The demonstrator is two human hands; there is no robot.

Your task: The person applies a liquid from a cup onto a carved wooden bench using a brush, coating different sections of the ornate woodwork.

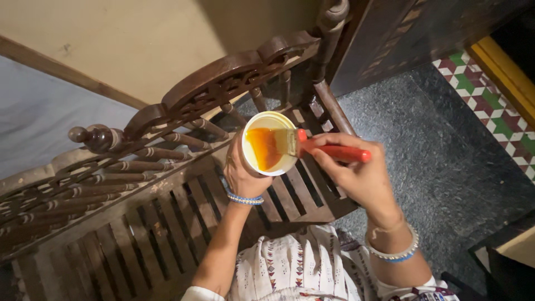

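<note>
cup (257,125) white, left hand (242,178) grips | brush (329,149) red-handled, right hand (356,175)

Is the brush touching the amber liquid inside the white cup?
Touching. The head view shows the bristles of the brush lying against the amber liquid inside the white cup, with no gap between them.

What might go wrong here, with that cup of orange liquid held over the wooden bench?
1. The white cup is tipped in the left hand, with amber liquid pooled toward one side; it may spill onto the slatted bench or the patterned clothing below.
2. The brush, held in the right hand, is loaded; drops may fall through the slats onto the dark floor.
</note>
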